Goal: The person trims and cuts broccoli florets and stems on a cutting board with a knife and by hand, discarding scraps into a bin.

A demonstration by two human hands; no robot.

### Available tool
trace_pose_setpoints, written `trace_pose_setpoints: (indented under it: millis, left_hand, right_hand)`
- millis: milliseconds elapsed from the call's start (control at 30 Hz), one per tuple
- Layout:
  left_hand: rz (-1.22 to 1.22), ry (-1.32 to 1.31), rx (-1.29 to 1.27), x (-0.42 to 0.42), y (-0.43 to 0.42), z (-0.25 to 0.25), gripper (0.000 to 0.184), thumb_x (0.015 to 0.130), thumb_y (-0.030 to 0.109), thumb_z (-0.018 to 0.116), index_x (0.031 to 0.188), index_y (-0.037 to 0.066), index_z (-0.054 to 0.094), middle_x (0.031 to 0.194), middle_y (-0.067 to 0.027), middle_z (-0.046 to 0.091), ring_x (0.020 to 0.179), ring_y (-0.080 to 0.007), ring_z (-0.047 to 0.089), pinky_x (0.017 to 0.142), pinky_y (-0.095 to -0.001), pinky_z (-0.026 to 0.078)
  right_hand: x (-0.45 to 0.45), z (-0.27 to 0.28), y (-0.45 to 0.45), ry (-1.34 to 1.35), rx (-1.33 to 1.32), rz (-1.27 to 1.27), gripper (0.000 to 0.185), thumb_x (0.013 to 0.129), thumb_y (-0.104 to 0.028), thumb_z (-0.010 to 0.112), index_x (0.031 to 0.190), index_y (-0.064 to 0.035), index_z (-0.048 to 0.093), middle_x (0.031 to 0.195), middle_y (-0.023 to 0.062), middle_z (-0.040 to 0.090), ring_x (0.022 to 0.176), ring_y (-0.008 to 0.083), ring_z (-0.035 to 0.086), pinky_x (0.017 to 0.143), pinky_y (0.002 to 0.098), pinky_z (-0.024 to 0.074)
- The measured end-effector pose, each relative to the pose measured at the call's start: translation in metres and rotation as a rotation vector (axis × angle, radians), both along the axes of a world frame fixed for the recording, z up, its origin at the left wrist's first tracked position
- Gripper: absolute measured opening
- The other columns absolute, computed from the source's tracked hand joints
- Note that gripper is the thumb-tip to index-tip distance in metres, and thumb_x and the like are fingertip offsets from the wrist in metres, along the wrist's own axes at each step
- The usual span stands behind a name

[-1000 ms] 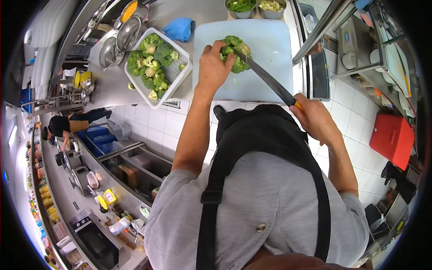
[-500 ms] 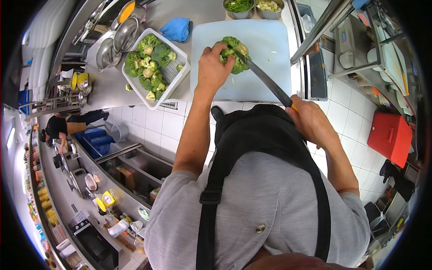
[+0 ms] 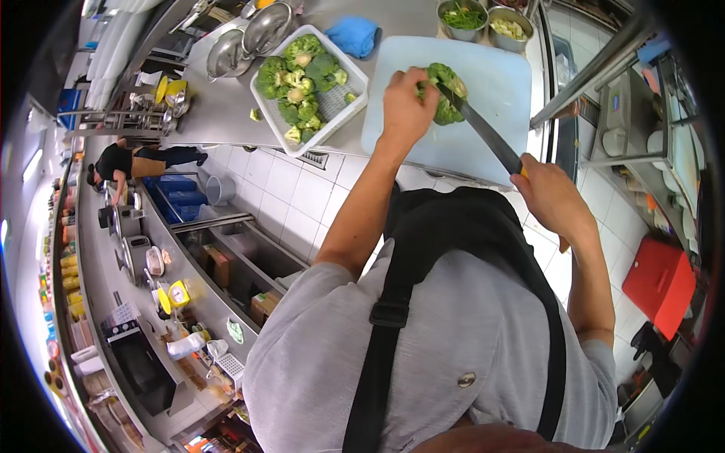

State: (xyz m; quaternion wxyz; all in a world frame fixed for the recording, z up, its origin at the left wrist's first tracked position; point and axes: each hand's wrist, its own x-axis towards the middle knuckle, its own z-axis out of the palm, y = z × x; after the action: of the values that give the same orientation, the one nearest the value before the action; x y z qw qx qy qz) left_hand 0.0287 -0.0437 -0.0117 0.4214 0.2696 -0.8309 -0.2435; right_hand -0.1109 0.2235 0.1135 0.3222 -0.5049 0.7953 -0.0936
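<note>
Shifted rightward in view: cutting board (image 3: 495, 75) | knife (image 3: 491, 136) long, looks stiff; right hand (image 3: 555, 195) curled round handle | broccoli (image 3: 447, 114) on board, likely light, florets fragile, best held by stem; left hand (image 3: 408, 109) pinching its edge, thumb against fingers

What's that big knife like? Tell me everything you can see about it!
The knife has a long, dark grey blade that looks like metal. The right hand grips its handle and hides most of it, but a bit of yellow-orange peeks out near the blade. The knife slants over the pale blue cutting board, its far end at the broccoli by the left hand. I can't tell how deep it goes in.
</note>
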Motion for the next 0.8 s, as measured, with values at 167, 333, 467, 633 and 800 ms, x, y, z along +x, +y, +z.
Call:
trace_pose_setpoints:
  millis: [167,333,467,633,800]
  left_hand:
    - [0.356,-0.014,0.046,0.056,-0.093,-0.01,0.014,0.089,0.018,0.075,0.094,0.005,0.075,0.085,-0.016,0.074,0.07,-0.035,0.068,0.067,-0.0428,0.056]
    - [0.278,-0.224,-0.185,0.043,-0.117,0.001,0.038,0.089,0.041,0.078,0.106,0.007,0.081,0.095,-0.0192,0.076,0.085,-0.0358,0.072,0.082,-0.0467,0.058]
    - [-0.131,-0.498,0.633,-0.036,-0.093,0.01,0.048,0.088,0.041,0.081,0.12,0.005,0.078,0.098,-0.0128,0.077,0.079,-0.0234,0.072,0.073,-0.0357,0.058]
    - [-0.147,-0.501,0.758,-0.038,-0.093,-0.016,0.053,0.084,0.037,0.083,0.124,0.004,0.075,0.093,-0.0146,0.075,0.071,-0.0204,0.07,0.064,-0.0351,0.056]
    - [-0.042,-0.302,0.284,-0.02,-0.038,-0.014,0.075,0.083,0.025,0.077,0.152,0.012,0.049,0.106,-0.024,0.066,0.088,-0.0387,0.07,0.08,-0.0473,0.058]
  right_hand:
    - [-0.005,-0.009,0.008,0.053,-0.068,-0.003,0.027,0.108,-0.023,0.058,0.108,0.0046,0.058,0.086,0.0272,0.068,0.092,0.0466,0.067,0.083,0.0556,0.0495]
    - [-0.011,-0.019,0.015,0.037,-0.123,-0.034,0.025,0.104,-0.021,0.064,0.107,0.0031,0.058,0.084,0.0264,0.067,0.083,0.0485,0.064,0.077,0.0562,0.0473]
    - [-0.014,-0.018,0.023,0.068,-0.198,-0.002,0.024,0.103,-0.02,0.066,0.105,0.0024,0.058,0.08,0.0263,0.065,0.078,0.0488,0.062,0.072,0.0546,0.0456]
    - [-0.015,0.002,0.047,0.021,-0.139,-0.196,0.027,0.103,-0.021,0.066,0.104,0.0046,0.058,0.079,0.0281,0.065,0.08,0.0497,0.064,0.071,0.054,0.0462]
    - [-0.014,-0.003,0.053,-0.103,-0.157,-0.325,0.028,0.105,-0.023,0.065,0.103,0.0045,0.058,0.072,0.0271,0.062,0.068,0.048,0.06,0.065,0.0507,0.0447]
